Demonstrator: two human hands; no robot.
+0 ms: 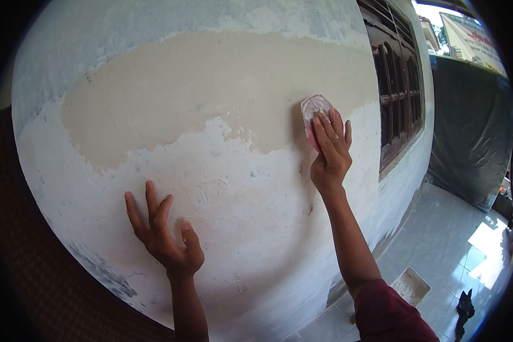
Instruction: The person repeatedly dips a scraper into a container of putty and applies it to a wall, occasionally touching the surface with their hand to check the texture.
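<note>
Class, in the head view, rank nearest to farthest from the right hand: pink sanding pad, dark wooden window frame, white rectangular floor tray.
1. Pink sanding pad, pressed by the right hand on the wall.
2. Dark wooden window frame, to its right.
3. White rectangular tray, low on the tiled floor.

Ext. wall (211, 188): rough white skim coat w/ big bare tan patch (199, 97) across the middle; old blue-grey paint (154, 23) along top & lower-left edge. Dark wooden window (396, 91) w/ bars at right, same wall. Pale tiled floor (439, 239) below, sun patch (490, 239) at far right. Black tarp (473, 125) hangs beyond window, banner (473, 40) above it. Whitish square tray (410, 285) on floor nr wall base.
</note>
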